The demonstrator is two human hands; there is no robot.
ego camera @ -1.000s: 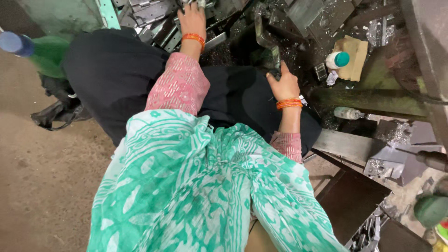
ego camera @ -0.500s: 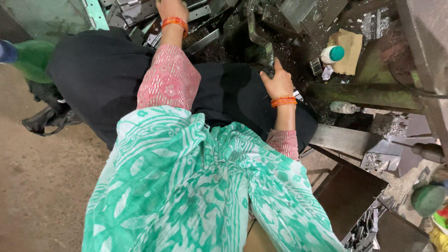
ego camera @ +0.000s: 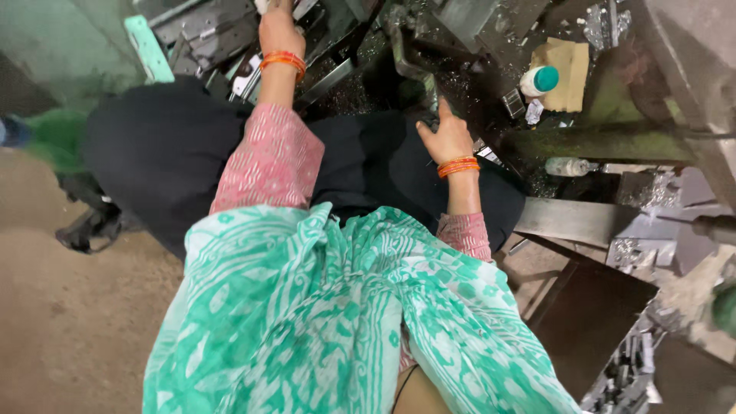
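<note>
My left hand (ego camera: 277,29) reaches to the top of the frame, into a heap of grey metal parts (ego camera: 201,38); its fingers run off the upper edge, so I cannot tell whether they are wide or closed. My right hand (ego camera: 445,138) rests at upper centre, fingers loosely spread and holding nothing, forefinger pointing up against a dark metal lever (ego camera: 410,57). Orange bangles (ego camera: 458,165) ring both wrists. At the upper right, a white bottle with a green cap (ego camera: 537,79) lies on a piece of cardboard (ego camera: 571,65). My green patterned cloth (ego camera: 345,322) fills the lower frame.
</note>
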